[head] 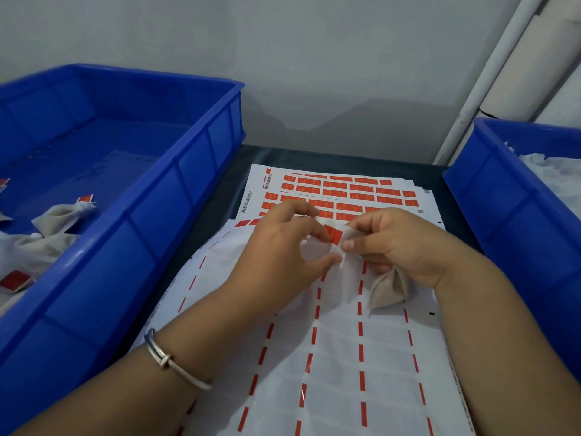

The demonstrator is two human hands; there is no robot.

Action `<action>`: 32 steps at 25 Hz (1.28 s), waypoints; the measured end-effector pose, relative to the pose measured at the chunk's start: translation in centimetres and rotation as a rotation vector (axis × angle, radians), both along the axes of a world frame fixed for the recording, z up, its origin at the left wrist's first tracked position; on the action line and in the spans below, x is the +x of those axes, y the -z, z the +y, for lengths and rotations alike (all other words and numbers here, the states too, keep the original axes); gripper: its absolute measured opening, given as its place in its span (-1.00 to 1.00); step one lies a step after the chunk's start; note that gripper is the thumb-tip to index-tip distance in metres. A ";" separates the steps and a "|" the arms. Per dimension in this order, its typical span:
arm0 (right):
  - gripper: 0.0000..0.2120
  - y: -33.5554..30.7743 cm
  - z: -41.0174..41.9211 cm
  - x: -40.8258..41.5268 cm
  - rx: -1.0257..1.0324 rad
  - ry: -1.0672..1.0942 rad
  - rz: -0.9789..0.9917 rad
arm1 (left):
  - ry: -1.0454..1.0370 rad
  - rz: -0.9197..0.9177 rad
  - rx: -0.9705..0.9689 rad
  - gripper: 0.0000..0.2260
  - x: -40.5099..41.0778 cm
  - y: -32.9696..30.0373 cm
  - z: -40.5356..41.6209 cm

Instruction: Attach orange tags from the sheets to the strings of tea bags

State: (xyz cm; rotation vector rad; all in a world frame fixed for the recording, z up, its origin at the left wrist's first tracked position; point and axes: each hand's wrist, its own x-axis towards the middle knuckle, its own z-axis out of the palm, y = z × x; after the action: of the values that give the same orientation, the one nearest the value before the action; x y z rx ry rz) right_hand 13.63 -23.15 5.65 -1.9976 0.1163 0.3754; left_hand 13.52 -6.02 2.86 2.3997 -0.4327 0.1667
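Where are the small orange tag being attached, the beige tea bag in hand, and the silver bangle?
Small orange tag [334, 233]: head view, on its flat orange face.
Beige tea bag [388, 287]: head view, on its pouch below the right hand.
Silver bangle [171, 361]: head view, on the band across the left wrist.

Tea bag [388, 286] half hidden beneath right hand [399, 243].

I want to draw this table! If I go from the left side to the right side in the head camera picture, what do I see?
Big blue bin with finished tea bags → left hand → orange tag → right hand → second blue bin.
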 end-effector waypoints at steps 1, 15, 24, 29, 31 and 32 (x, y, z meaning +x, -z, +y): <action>-0.93 -0.2 -0.1 -0.2 0.021 -0.003 -0.001 | 0.013 -0.004 -0.020 -0.80 -0.2 -0.3 0.0; -0.85 -1.2 0.5 -0.7 -0.092 -0.004 -0.252 | 0.006 -0.044 -0.284 -0.92 -0.9 -0.2 -0.2; -0.85 -1.2 0.5 -0.9 -0.007 0.008 -0.262 | 0.017 -0.050 -0.267 -0.88 -1.0 -0.9 0.2; -0.85 -1.1 0.4 -0.7 0.042 0.025 -0.250 | 0.010 -0.064 -0.243 -0.87 -0.9 -0.9 0.3; -0.86 -1.1 0.4 -0.6 0.027 0.021 -0.258 | 0.008 -0.069 -0.211 -0.81 -1.0 -0.9 0.1; -0.87 -1.0 0.4 -0.6 0.023 0.019 -0.260 | -0.001 -0.066 -0.204 -0.78 -1.0 -0.9 0.1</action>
State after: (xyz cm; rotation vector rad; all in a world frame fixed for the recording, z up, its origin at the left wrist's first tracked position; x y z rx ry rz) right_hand 13.02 -22.76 6.69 -2.0025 -0.0334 0.1022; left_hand 12.53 -5.95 3.72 2.1987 -0.4239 0.2775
